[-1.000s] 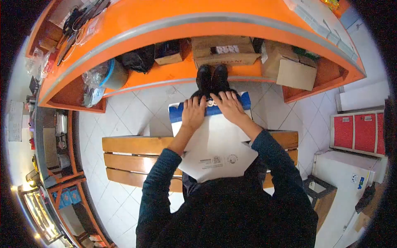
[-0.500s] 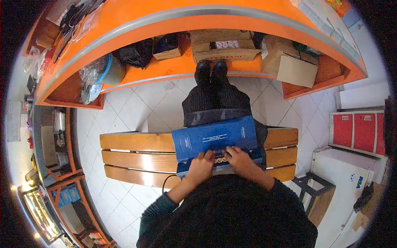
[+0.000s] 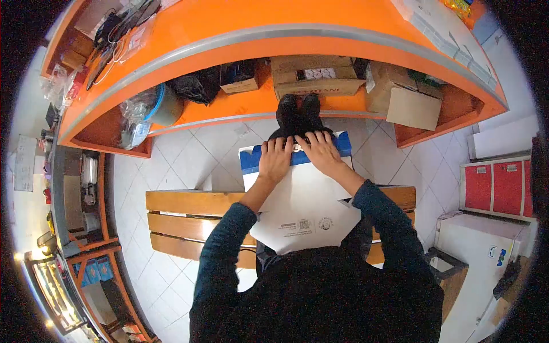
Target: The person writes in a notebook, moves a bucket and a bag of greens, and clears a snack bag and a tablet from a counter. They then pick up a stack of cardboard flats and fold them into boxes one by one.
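Note:
A blue and white cardboard box (image 3: pixel 294 194) lies across my lap, partly unfolded. Its white panel tapers toward my body and carries a printed square code and a round logo. Along its far edge runs a blue strip (image 3: pixel 250 162). My left hand (image 3: pixel 275 159) grips the left part of this strip, its fingers reaching to the far edge. Just to the right, my right hand (image 3: pixel 321 152) holds the same strip with its fingers over the edge. A pale round print shows between the two hands. The undersides of the fingertips are hidden.
I sit on a slatted wooden bench (image 3: pixel 189 224). In front stands an orange counter (image 3: pixel 274 40), with cartons (image 3: pixel 317 83) and a bucket (image 3: pixel 166 108) on its lower shelf. A white cabinet (image 3: pixel 477 237) is at the right, and shelving (image 3: pixel 108 248) at the left.
Both hands have moved forward, from the near edge of the box to its far edge. The blue panel facing up before has given way to a white one reaching toward my body.

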{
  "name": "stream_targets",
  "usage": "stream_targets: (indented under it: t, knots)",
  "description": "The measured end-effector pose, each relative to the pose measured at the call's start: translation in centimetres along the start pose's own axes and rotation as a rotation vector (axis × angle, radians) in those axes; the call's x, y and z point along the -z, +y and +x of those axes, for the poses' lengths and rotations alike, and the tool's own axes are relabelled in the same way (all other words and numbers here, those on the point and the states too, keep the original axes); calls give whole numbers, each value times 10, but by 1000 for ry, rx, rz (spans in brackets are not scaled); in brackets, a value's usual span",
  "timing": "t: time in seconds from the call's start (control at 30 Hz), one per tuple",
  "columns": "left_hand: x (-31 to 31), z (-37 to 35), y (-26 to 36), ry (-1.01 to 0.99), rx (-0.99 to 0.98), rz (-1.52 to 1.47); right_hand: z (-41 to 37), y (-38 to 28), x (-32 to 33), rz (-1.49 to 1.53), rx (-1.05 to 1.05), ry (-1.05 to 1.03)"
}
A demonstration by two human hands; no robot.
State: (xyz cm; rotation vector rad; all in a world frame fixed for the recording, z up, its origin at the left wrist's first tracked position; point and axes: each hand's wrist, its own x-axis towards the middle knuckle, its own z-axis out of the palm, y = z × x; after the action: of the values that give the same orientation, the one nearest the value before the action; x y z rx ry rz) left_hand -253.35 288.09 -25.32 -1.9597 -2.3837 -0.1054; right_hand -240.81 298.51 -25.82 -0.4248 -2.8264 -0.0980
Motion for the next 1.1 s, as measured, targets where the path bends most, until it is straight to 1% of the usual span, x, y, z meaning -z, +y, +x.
stream_targets:
  t: [0.03, 0.13, 0.17, 0.23, 0.27, 0.33, 0.4, 0.43, 0.5, 0.53, 0.57, 0.63, 0.67, 0.73, 0.77, 0.8, 0.87, 0.97, 1.0, 1.03, 1.07, 1.1]
  knots:
    - [-9, 3, -5, 64, -25, 14, 3, 3, -5, 22, -7, 13]
    - [-3, 10, -10, -24, -6, -106, 8, 10, -6, 118, -7, -64]
    - [3, 17, -14, -122, 22, -105, 13, 15, -4, 40, 18, -71]
    - [19, 35, -30, -320, 81, -100, 24, 24, 26, 69, -156, -176]
    - [26, 35, -46, -22, 83, -123, 29, 28, 37, 83, -242, -226]
    - [52, 29, -72, -56, 52, -153, 21, 53, 40, 228, -359, -182]
    - [26, 18, -109, -58, 130, -369, 9, 78, 26, 339, -460, -128]
    - [17, 13, -119, -59, 170, -478, 4, 90, 17, 440, -509, -100]
    - [24, 7, -112, 15, 341, -504, 1, 105, 7, 645, -603, -48]
    - [26, 5, -106, 49, 425, -518, 3, 102, 4, 640, -670, -69]
    - [30, 8, -95, 45, 522, -461, 9, 91, 13, 633, -736, -93]
    - [24, 17, -91, 54, 577, -382, 24, 71, 45, 570, -858, -173]
    - [27, 21, -87, 56, 606, -344, 29, 67, 45, 513, -871, -183]
    - [32, 34, -81, -23, 642, -239, 36, 63, 39, 400, -900, -202]
    - [34, 42, -77, -71, 663, -192, 38, 61, 32, 322, -860, -198]
    - [34, 49, -74, -121, 683, -145, 39, 63, 27, 334, -839, -214]
    - [24, 60, -74, -138, 669, -120, 46, 70, 24, 357, -797, -249]
    - [9, 80, -68, -206, 616, -6, 62, 68, 27, 377, -826, -267]
    - [4, 87, -64, -236, 590, 45, 72, 65, 22, 270, -790, -322]
    - [-3, 92, -56, -196, 553, 141, 84, 60, 14, 163, -754, -378]
    - [-12, 97, -52, -209, 557, 171, 92, 53, 2, 57, -718, -435]
    - [-21, 101, -49, -223, 558, 199, 98, 44, -16, -18, -735, -493]
